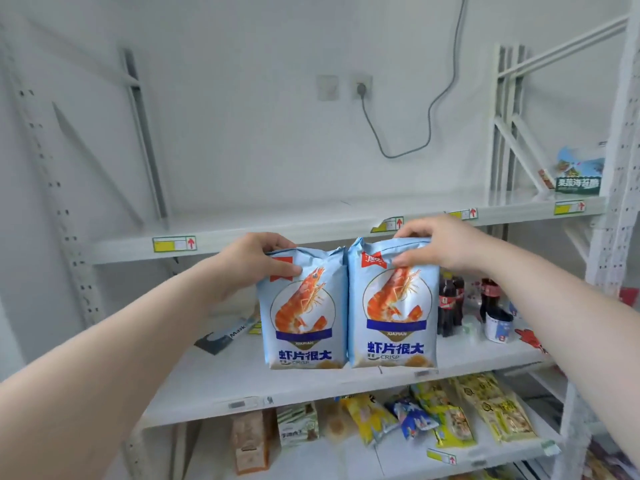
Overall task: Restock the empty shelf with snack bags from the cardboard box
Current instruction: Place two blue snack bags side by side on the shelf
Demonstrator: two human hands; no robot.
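From the head camera, two pale blue snack bags with a prawn printed on the front stand upright side by side, touching, at the middle shelf (pixel 239 375), near its front edge. Whether their bottoms actually rest on the board cannot be told for sure. The left hand (pixel 256 261) grips the top of the left bag (pixel 304 317), thumb pressed on the front and fingers curled over the top edge. The right hand (pixel 446 244) pinches the top of the right bag (pixel 393 306) in the same way, thumb in front and fingers folded behind. Just to the right of the bags, further back on the same shelf, stand dark cola bottles (pixel 450 303); to the left lies a dark mask box (pixel 221 336). The upper shelf (pixel 311 221) carries yellow price tags (pixel 175 243) on its front edge and a green pack (pixel 578 174) at the far right. The lower shelf (pixel 398 460) holds assorted yellow and blue snack packs (pixel 450 420).
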